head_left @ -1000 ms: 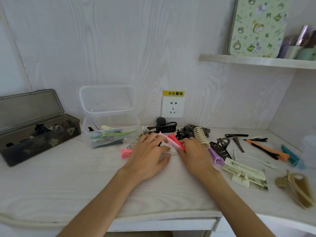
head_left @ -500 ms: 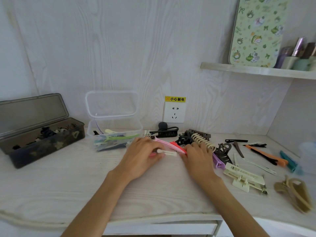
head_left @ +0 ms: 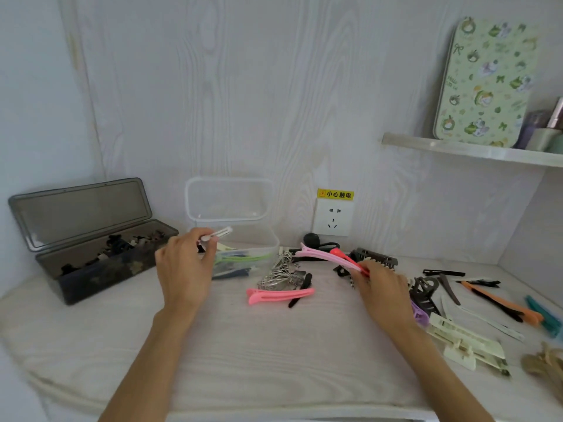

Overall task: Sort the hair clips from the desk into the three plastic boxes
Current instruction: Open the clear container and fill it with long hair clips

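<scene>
My left hand [head_left: 185,269] pinches a small white clip [head_left: 218,233] and holds it raised at the front rim of the clear plastic box [head_left: 269,239], which has long coloured clips inside and its lid open. My right hand [head_left: 382,287] grips a light pink clip [head_left: 316,256] and a red clip [head_left: 347,261] by their right ends, lifted off the desk. A bright pink clip [head_left: 278,295] lies on the desk between my hands, beside a silver metal clip [head_left: 280,275]. The dark smoky box [head_left: 100,271] stands open at the left with small dark clips inside.
Many loose clips lie right of my right hand: dark claw clips [head_left: 426,292], a purple clip [head_left: 419,313], cream clips [head_left: 466,345], an orange clip [head_left: 502,304], a teal clip [head_left: 545,318]. A wall socket [head_left: 333,217] sits behind. A shelf [head_left: 472,150] juts out at upper right.
My left hand has lifted the white clip off the desk and carried it left and up to the clear box. My right hand has raised the pink and red clips; the bright pink clip now lies uncovered.
</scene>
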`<state>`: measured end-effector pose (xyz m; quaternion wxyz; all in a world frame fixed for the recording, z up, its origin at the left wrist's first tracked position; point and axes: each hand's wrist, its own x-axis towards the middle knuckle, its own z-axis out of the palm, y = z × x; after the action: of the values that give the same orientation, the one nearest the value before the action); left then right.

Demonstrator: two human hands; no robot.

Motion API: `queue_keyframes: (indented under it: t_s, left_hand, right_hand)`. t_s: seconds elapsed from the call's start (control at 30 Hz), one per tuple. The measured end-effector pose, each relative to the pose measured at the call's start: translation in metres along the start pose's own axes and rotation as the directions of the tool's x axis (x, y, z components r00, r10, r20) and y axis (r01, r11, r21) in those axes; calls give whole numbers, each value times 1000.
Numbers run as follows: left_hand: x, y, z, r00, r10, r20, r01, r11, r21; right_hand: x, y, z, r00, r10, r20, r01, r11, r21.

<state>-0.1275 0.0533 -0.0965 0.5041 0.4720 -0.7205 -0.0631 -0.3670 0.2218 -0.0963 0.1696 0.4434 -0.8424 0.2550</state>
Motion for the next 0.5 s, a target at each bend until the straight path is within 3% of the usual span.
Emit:
queue_keyframes:
  t_s: [0.13,0.23,0.33,0.5]
  left_hand:
    - [-2,-2,1,1000,-19,1,19,1000,-14]
    - [-3,0,0,999,-42,0,42,999,-27]
    - [-3,-1,0,998,-56,-1,56,998,-33]
    - [-1,-2,-4,987,-103,-120,92,992,-89]
  right_hand:
    - [13,-16,-9,999,-36,22,30,973,229]
    - [32,-48,-4,978,-200,63,162,910,381]
    - [55,-89,12,939,-324,111,258,882,394]
    - [75,-142,42,841,-475,257,386,861,331]
